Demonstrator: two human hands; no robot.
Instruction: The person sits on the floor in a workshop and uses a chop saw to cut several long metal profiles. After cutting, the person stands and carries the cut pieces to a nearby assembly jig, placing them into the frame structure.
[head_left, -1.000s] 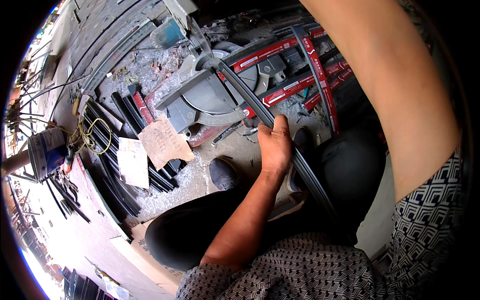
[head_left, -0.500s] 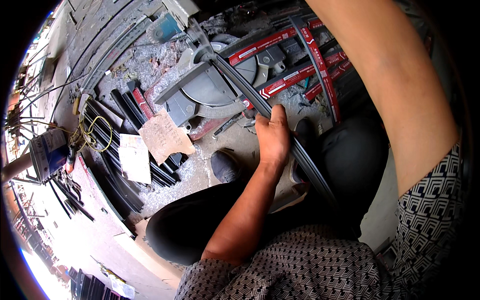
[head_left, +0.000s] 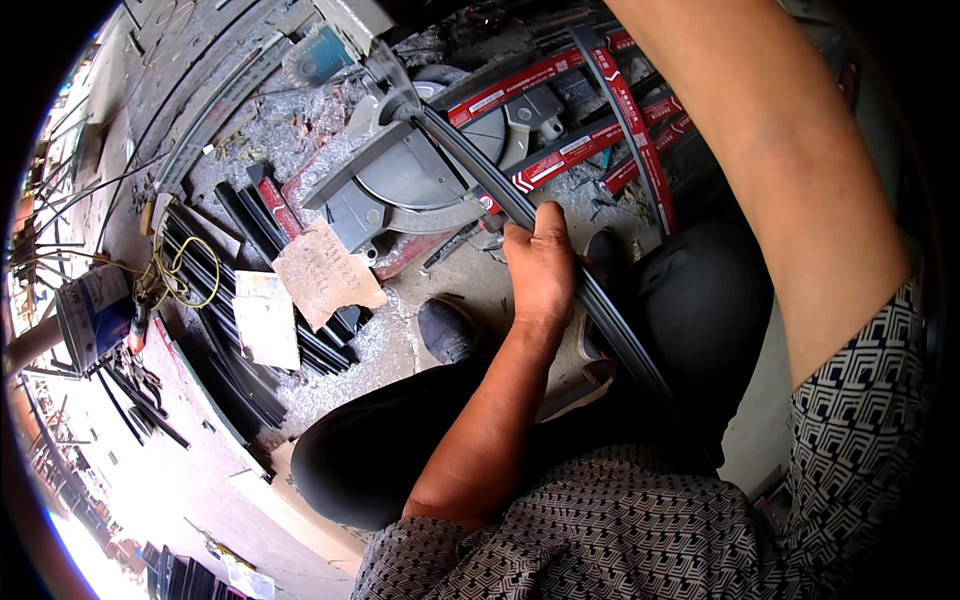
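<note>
Workshop floor (head_left: 420, 340), littered with metal shavings. Item: long dark profile strip (head_left: 600, 305), running from the miter saw (head_left: 420, 175) at far centre toward the near right. Left hand (head_left: 540, 265) clasped round its middle; right hand out of view. Judged light, stiff, slightly whippy; grip mid-length.

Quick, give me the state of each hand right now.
Left hand: closed, gripping the long dark strip that runs up to the saw.
Right hand: out of view; only the forearm shows.
</note>
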